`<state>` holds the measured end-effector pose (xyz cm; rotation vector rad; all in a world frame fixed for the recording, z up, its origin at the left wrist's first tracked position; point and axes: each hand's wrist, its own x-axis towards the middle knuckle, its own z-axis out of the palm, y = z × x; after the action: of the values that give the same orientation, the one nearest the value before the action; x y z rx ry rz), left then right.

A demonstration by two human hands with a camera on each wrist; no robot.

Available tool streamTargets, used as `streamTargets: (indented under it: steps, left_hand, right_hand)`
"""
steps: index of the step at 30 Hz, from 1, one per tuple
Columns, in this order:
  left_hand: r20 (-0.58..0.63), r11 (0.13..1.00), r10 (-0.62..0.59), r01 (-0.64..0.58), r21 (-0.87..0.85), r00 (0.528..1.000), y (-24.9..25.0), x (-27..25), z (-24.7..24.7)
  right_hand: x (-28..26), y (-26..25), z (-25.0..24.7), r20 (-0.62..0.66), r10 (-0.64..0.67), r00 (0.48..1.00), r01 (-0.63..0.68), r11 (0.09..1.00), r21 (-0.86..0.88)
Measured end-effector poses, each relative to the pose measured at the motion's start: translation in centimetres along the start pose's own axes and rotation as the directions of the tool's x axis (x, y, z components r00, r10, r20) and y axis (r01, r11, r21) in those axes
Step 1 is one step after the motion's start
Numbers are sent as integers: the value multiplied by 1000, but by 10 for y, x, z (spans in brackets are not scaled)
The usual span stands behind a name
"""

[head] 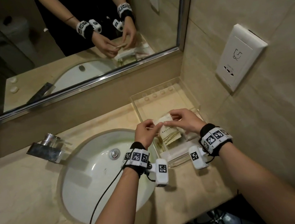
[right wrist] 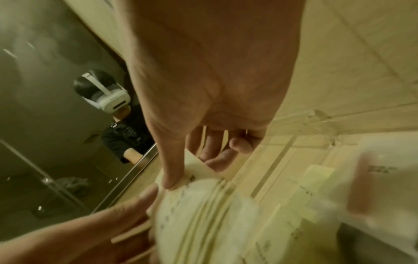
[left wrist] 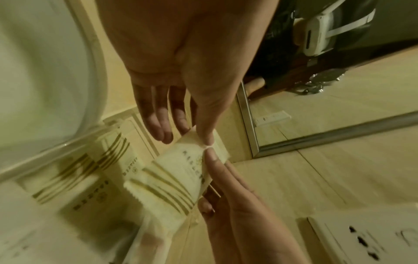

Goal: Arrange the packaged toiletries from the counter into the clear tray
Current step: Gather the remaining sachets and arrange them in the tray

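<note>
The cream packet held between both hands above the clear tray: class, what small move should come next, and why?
Probably lower the cream packet into the clear tray beside the packets already lying there, then let go. The left hand and right hand both pinch its top edge, and it hangs over the tray, not yet set down.

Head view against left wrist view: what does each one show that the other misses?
Only the head view shows the faucet, the sink drain and the clear tray whole. Only the left wrist view shows the grip close up: left hand and right hand thumb tips meeting on the packet. Both show both hands pinching that packet, the mirror and the wall socket.
</note>
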<state>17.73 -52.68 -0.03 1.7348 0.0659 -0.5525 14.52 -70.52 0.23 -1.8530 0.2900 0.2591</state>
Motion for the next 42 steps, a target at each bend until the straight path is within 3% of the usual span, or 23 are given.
streamTargets:
  steps: [3,6,10,12,15,23,32,35,42]
  left_hand:
    - [7,997,-57,57,-50,998,3,6,0]
    - [-15,993,-105,104,-58,994,-6,9,-2]
    - [-157,983,-2,30,179,988,-18,8,-6]
    - [-126,961,63,-27,274,990,-22,6,-5]
    - [-42,907,151,-122,403,988,-26,1,2]
    - [213,681,268,-341,648,939,-48,0,14]
    - [350,499,118,-360,788,929,-64,2,17]
    - [360,479,115,-369,796,926,-65,3,16]
    - [338,512,105,-342,788,935,-65,5,14]
  right_hand:
    - [5,-1,-1,-105,15,994,-8,998,65]
    - [6,3,-6,-189,144,971,-122,984,127]
    - [7,22,-6,-217,281,935,-289,957,-4]
    - [8,32,-1,-240,292,926,-323,941,-104]
    - [12,40,11,-252,333,909,-365,926,-94]
    - [21,46,24,-280,300,912,-372,892,-256]
    - [24,52,30,-376,218,900,-345,886,-311]
    - [19,58,27,-347,153,925,-277,897,-345]
    - [19,60,31,-291,144,946,-247,900,-358]
